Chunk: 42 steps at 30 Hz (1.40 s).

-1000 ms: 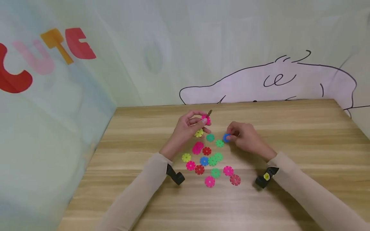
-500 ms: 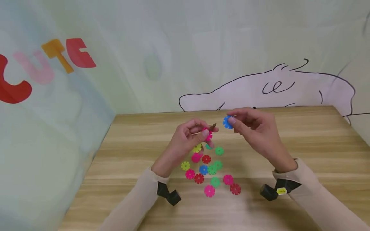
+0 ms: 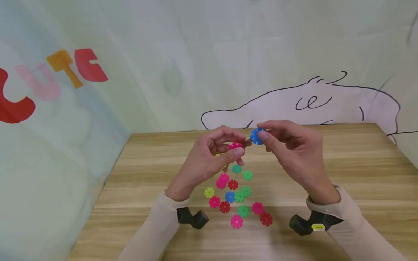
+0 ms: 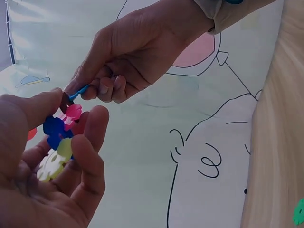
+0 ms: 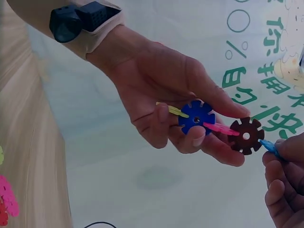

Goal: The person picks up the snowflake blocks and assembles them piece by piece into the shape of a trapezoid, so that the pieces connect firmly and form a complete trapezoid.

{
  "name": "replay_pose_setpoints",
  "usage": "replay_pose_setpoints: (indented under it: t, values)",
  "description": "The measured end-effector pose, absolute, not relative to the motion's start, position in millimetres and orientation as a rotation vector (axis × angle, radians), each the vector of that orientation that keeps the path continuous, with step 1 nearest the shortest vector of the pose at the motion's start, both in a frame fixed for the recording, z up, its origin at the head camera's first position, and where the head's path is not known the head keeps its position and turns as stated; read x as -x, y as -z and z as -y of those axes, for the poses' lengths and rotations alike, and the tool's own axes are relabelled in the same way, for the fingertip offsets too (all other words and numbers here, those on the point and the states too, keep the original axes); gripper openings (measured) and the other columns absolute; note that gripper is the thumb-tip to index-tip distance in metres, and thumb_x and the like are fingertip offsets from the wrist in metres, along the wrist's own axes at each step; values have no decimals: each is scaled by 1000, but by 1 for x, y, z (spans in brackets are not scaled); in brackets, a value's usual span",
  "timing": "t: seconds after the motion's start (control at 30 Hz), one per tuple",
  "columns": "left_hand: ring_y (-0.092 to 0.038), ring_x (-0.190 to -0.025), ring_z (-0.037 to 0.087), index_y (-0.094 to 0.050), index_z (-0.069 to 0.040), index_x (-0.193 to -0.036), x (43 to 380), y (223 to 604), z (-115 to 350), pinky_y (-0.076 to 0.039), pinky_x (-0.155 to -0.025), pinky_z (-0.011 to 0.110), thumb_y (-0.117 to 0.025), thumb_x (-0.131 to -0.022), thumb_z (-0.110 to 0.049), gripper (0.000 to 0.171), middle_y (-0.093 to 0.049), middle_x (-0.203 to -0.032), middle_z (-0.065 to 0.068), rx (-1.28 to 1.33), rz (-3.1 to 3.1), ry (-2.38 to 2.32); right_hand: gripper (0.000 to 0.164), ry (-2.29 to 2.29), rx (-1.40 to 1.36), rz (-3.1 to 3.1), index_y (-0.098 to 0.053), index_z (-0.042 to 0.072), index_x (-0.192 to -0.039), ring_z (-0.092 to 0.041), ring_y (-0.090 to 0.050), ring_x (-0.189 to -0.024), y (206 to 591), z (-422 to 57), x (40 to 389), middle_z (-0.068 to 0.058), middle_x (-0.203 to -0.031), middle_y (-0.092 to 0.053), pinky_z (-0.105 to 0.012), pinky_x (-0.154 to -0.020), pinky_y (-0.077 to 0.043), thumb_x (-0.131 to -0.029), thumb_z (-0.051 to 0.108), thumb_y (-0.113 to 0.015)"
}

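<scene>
My left hand (image 3: 204, 159) grips a chain of notched plastic discs above the table. In the right wrist view the chain has a yellow disc (image 5: 175, 111), a dark blue disc (image 5: 190, 113), a pink disc (image 5: 219, 128) and a brown disc (image 5: 254, 137) at its free end. Between thumb and fingertips my right hand (image 3: 298, 157) pinches a lighter blue disc (image 3: 255, 136). That disc is edge-on in the right wrist view, its rim right at a notch of the brown one. Fingers partly cover the yellow disc.
Below the hands, several loose discs lie on the wooden table (image 3: 147, 174), among them a red disc (image 3: 266, 219), a green disc (image 3: 243, 211) and a blue disc (image 3: 230, 197). A printed cloth backdrop (image 3: 169, 54) stands behind the table's far edge.
My right hand has lifted the blue disc off the table and brought it left to the chain's end. The left hand has turned the brown end rightward. The head view has tilted up slightly.
</scene>
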State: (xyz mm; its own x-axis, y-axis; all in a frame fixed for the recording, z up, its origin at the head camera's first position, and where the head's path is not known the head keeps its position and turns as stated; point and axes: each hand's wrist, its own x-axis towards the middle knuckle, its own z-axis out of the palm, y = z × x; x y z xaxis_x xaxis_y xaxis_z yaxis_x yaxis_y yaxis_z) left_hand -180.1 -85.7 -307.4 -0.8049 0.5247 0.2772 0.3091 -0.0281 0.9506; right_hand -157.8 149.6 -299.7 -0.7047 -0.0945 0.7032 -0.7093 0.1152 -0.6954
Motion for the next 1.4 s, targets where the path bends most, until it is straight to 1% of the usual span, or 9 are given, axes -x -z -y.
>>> replay_pose_setpoints:
  t: [0.17,0.4,0.5,0.7,0.83,0.93,1.1,1.27,1.4]
  values:
    - [-80,-85,29,-69,-15,-133,179,299,86,-53,-53,30,-74,-101,-11,32,-80,-119,10,-940,-2156,-1929,28,-1637,-863,1851,-79,-6,-114,-11,-66,-68,298,-145,159,2,-89,-79,-18,-65,-57,-89,-18,-73]
    - [-81,-87,24,-67,-11,-139,180,294,84,-60,-60,36,-80,-98,-35,50,-80,-107,16,-1081,-2188,-1999,19,-1656,-882,1755,-78,-10,-112,-9,-64,-67,295,-135,159,5,-86,-78,-17,-64,-57,-93,-8,-77]
    - [-81,-85,25,-66,-9,-141,180,294,84,-58,-59,35,-80,-98,-36,53,-80,-103,19,-1110,-2172,-2000,19,-1636,-871,1776,-77,-10,-114,-8,-65,-68,296,-134,158,6,-88,-78,-17,-64,-57,-95,-6,-76]
    - [-80,-86,24,-65,-10,-142,180,294,86,-58,-62,32,-77,-100,-30,48,-80,-108,16,-1109,-2204,-1928,28,-1674,-753,1932,-73,1,-132,-12,-68,-71,304,-135,159,2,-87,-75,-20,-67,-58,-108,1,-59]
    - [-81,-87,23,-61,-13,-147,180,297,90,-61,-62,34,-72,-104,-15,45,-77,-119,16,-1055,-2226,-1845,29,-1750,-691,2038,-71,1,-133,-17,-67,-70,323,-140,172,-5,-84,-73,-23,-66,-58,-112,5,-50]
    - [-80,-83,23,-55,-17,-153,182,303,95,-64,-65,37,-67,-105,-6,51,-74,-123,17,-998,-2204,-1793,24,-1666,-640,2297,-73,2,-127,-15,-67,-69,346,-145,188,-8,-86,-73,-24,-64,-57,-110,7,-57]
    - [-81,-84,26,-48,-23,-160,183,315,102,-67,-78,37,-62,-108,-7,56,-68,-123,16,-948,-2139,-1726,20,-1266,-657,2840,-77,0,-118,-13,-60,-67,394,-153,215,-13,-96,-76,-25,-59,-51,-103,9,-68]
    - [-80,-94,41,-49,-19,-159,181,323,104,-68,-84,40,-59,-109,-7,53,-65,-125,20,-957,-2057,-1733,26,-1033,-798,2996,-76,-2,-120,-16,-61,-79,427,-155,222,-12,-97,-75,-29,-69,-50,-99,13,-76]
    - [-81,-93,39,-50,-20,-159,180,325,105,-68,-85,40,-59,-109,-8,52,-65,-124,21,-949,-2048,-1744,23,-932,-882,2931,-77,4,-114,-19,-60,-89,437,-153,219,-10,-100,-73,-32,-77,-49,-95,16,-81]
